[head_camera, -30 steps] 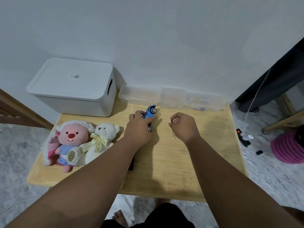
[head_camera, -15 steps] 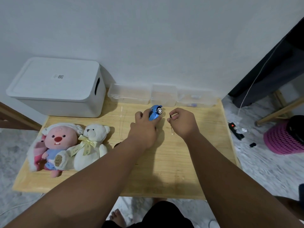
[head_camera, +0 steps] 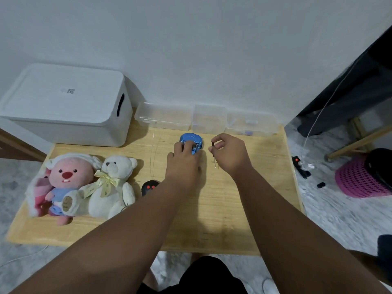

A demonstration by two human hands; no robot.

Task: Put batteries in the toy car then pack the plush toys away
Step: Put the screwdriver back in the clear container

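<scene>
A small blue toy car (head_camera: 191,140) lies on the wooden table (head_camera: 233,198) near its back edge. My left hand (head_camera: 183,164) grips the car from the near side, fingers curled over it. Just right of it my right hand (head_camera: 230,154) pinches a thin screwdriver (head_camera: 212,145) that points down at the table. A pink plush beaver (head_camera: 63,181) and a white teddy bear with a yellow ribbon (head_camera: 115,183) sit together at the table's left front. A black remote with red buttons (head_camera: 149,187) lies beside the bear, half hidden by my left forearm.
A white lidded storage box (head_camera: 65,105) stands at the back left. Three clear plastic boxes (head_camera: 207,120) line the wall behind the car. On the floor to the right are a pink basket (head_camera: 358,179) and a power strip (head_camera: 300,165).
My left hand has turned the blue car so more of its body faces up, and it sits a little farther back. The camera view has shifted; my right hand still pinches the screwdriver.
</scene>
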